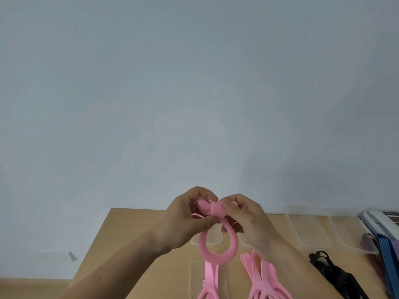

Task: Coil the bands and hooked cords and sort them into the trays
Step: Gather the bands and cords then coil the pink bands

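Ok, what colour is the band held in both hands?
The flat elastic band is pink; head view.

place: plain office or spare workroom, honestly can't tell which
wall: bare pale blue-grey wall (pixel 194 83), fills most of the frame
desk: light wood table (pixel 133 244) along the bottom
storage: clear plastic trays (pixel 311 231), lower right
right edge: blurry white machine (pixel 380 221)

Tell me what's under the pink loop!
A clear tray on the table shows through the loop. The left hand and right hand cover most of that tray, so its contents cannot be told.
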A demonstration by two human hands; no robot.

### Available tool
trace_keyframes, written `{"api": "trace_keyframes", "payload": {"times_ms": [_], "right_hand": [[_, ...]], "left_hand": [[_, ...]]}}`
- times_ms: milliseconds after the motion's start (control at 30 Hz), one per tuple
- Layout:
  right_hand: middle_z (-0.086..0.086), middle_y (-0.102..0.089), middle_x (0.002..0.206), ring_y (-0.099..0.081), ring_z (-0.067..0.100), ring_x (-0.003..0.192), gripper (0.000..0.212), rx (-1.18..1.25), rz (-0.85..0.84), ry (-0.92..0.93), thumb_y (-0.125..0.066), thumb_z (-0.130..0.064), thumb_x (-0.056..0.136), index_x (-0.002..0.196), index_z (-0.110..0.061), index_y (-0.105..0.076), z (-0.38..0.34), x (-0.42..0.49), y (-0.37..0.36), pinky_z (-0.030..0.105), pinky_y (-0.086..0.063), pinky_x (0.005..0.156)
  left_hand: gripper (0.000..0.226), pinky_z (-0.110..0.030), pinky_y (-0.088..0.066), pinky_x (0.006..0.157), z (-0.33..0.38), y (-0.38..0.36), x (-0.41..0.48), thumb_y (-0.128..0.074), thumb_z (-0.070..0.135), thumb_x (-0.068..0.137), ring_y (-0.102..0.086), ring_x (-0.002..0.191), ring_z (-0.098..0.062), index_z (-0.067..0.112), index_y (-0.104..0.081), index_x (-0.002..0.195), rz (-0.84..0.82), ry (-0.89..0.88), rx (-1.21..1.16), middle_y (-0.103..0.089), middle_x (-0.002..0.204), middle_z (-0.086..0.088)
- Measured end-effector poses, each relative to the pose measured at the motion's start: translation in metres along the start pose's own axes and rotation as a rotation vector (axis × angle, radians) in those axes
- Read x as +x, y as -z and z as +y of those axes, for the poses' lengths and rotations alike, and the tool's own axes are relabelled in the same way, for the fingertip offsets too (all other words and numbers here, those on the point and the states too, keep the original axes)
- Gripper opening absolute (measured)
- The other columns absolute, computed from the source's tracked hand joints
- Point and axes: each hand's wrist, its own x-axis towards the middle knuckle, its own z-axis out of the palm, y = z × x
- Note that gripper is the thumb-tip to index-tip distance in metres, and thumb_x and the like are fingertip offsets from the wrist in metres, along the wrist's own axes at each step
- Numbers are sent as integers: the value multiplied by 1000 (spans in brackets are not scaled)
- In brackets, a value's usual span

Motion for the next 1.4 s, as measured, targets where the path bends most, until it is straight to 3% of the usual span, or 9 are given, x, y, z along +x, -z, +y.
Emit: {"api": "trace_keyframes", "payload": {"times_ms": [267, 467, 633, 867, 1000, 1133, 1233, 1333, 1400], "right_hand": [[2, -72, 82, -69, 17, 69, 30, 19, 9, 42, -82, -26, 70, 96, -14, -71, 6, 6, 3, 25, -55, 64], [-3, -72, 89, -68, 17, 82, 31, -16, -20, 85, -82, -6, 74, 97, -23, -71, 15, 9, 3, 28, -56, 78], [12, -70, 101, -71, 32, 91, 37, -79, -49, 138, -81, -4, 69, 97, -24, -69, 15, 9, 5, 46, -58, 88], [0, -72, 97, -69, 22, 87, 37, -227, -9, 188, -79, -14, 67, 96, -32, -66, 16, 8, 1, 33, -60, 75], [-7, -72, 96, -68, 12, 86, 35, -179, -3, 144, -76, -24, 70, 104, -28, -67, 14, 9, 5, 24, -54, 72], [-11, -73, 80, -66, 4, 72, 7, -227, 56, 96, -72, -29, 88, 95, -29, -71, 16, 12, 6, 22, -51, 71], [-7, -73, 85, -70, 11, 76, 10, -252, 33, 74, -69, -36, 89, 95, -29, -72, 15, 12, 2, 32, -59, 73], [0, -74, 85, -74, 22, 76, 15, -232, 9, 74, -73, -33, 86, 97, -23, -72, 12, 11, 1, 41, -62, 74], [3, -76, 84, -75, 24, 74, 17, -211, 6, 95, -77, -31, 83, 96, -21, -72, 10, 10, 2, 38, -61, 73]], "left_hand": [[40, -39, -56, 80, -4, 6, 4, -79, 11, 71, -66, 82, -20, 20, -64, 107, -22, 186, 58, -69, 87, -5], [31, -30, -54, 71, 1, 13, 3, -73, 6, 77, -68, 76, -21, 7, -65, 107, -140, 307, 54, -71, 89, -9], [40, -38, -54, 79, 4, 13, 7, -66, 24, 78, -66, 80, -26, -4, -66, 107, -177, 355, -86, -68, 93, -12], [33, -29, -55, 72, 0, 12, 8, -75, 12, 75, -69, 80, -24, 6, -68, 107, -104, 282, -67, -70, 95, -13], [26, -36, -56, 75, -5, 12, 6, -76, 3, 77, -68, 78, -25, 15, -69, 100, -52, 211, 26, -66, 104, -17], [26, -32, -50, 67, -4, 6, 3, -69, 1, 81, -63, 72, -17, 23, -65, 96, -48, 146, 146, -69, 92, -8], [29, -14, -42, 55, -3, 0, 2, -68, 0, 84, -56, 57, -5, 26, -64, 94, -28, 59, 265, -63, 87, 5], [32, -13, -42, 54, -4, -3, 0, -70, 1, 82, -55, 58, -3, 31, -66, 91, 37, -15, 303, -61, 102, 7], [30, -15, -44, 54, -6, -5, -2, -74, 13, 80, -58, 60, -3, 35, -63, 95, 73, 18, 281, -65, 93, 10]]}}
